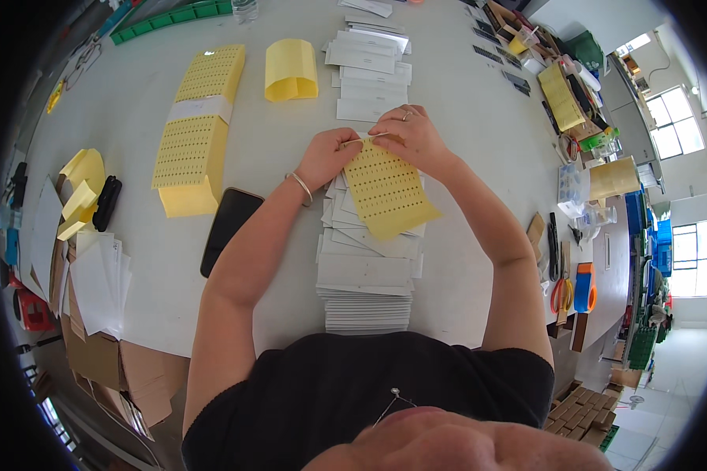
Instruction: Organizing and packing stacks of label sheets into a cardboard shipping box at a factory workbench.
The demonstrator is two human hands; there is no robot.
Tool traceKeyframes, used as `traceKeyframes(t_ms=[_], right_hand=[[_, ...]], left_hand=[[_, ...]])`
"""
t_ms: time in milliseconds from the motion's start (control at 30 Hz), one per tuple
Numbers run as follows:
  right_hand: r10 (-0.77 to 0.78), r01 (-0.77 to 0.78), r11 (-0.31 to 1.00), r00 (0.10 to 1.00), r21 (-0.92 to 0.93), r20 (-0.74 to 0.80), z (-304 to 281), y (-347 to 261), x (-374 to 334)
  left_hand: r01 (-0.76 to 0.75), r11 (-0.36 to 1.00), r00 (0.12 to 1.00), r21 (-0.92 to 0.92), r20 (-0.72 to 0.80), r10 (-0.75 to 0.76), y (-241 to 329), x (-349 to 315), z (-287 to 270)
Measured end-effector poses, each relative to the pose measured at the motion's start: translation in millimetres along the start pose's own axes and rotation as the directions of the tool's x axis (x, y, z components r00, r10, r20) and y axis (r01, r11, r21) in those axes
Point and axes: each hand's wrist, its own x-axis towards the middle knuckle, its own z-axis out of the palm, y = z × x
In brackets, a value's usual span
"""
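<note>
A yellow sheet [386,188] printed with rows of small dark marks hangs tilted between my hands. My left hand [328,158], with a bangle at the wrist, pinches its upper left corner. My right hand [413,140], wearing a ring, pinches the upper edge a little farther right. Along that edge runs a thin white strip, partly hidden by my fingers. Under the sheet lies a long overlapping row of white cards [363,272], reaching from near my body to the far side.
Left of my hands stand a long banded stack of yellow sheets [188,161], a curled yellow piece [291,72] and a black phone [229,229]. White papers [98,282] lie at the left edge. On the right are scissors [562,295], an orange-and-blue tape roll [584,289] and a cluttered box [565,98].
</note>
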Motion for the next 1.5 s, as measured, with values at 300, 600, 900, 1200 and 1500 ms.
traceKeyframes(t_ms=[300, 600, 900, 1200, 1500], right_hand=[[-0.141, 0.134, 0.982, 0.989, -0.129, -0.046, 0.8, -5.8, 3.2], [0.434, -0.442, 0.895, 0.894, 0.060, 0.108, 34.6, 66.9, 29.4], [0.230, -0.200, 0.958, 0.964, -0.205, 0.135, 25.6, 63.6, 17.7], [0.336, -0.439, 0.885, 0.833, 0.156, 0.440, -2.3, 49.5, 12.3], [0.278, -0.423, 0.781, 0.894, 0.459, 0.351, -14.4, 22.1, 8.0]], left_hand=[[-0.041, 0.996, 0.998, 0.081, -0.046, 0.045, 6.1, 0.4, -1.4], [-0.190, 0.960, 0.974, 0.207, -0.079, 0.210, 6.4, 0.5, 3.9], [-0.250, 0.921, 0.958, 0.300, -0.059, 0.279, 5.2, 1.1, 4.1], [-0.537, 0.672, 0.783, 0.510, 0.003, 0.623, 1.2, 2.4, 4.2], [-0.221, 0.951, 0.967, 0.215, -0.077, 0.243, 3.0, 0.3, 4.8]])
